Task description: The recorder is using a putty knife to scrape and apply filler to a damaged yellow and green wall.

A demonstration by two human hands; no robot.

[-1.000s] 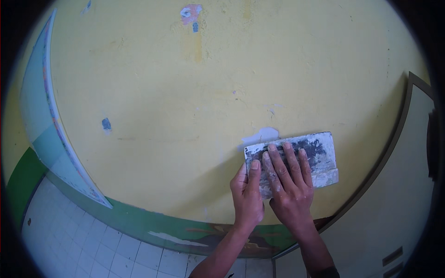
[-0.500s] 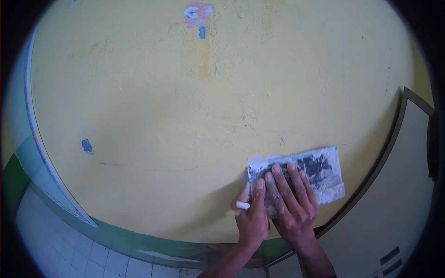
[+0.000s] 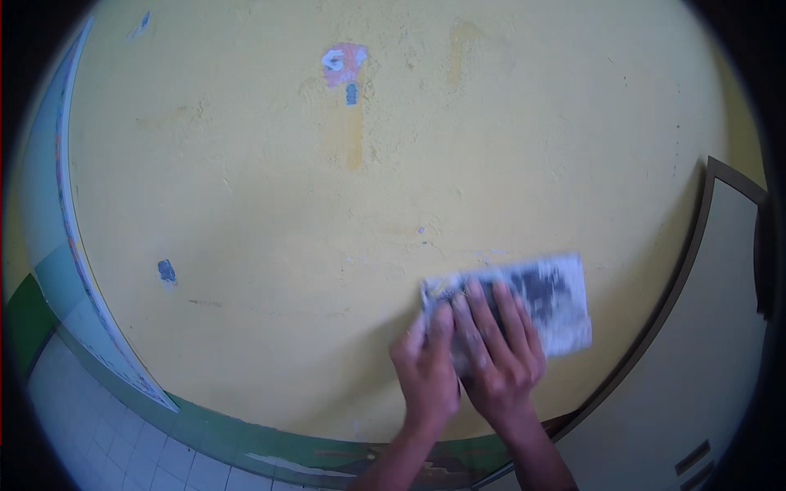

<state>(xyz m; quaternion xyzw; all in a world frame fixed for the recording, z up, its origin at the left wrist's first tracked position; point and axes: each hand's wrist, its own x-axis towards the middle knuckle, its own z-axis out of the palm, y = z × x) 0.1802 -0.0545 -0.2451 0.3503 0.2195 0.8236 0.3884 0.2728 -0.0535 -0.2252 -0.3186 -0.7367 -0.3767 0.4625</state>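
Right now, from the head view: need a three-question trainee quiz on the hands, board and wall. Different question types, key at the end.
1. Multiple choice. What are the left hand and the right hand both on?
A) a round bucket
B) a rectangular board with a dark patch on its face
C) a long-handled roller
2. True or false. The pink patch on the wall sits higher in the picture than the board.
3. Fill in. The painted band along the wall's foot is mainly ____.

Key: 1 B; 2 true; 3 green.
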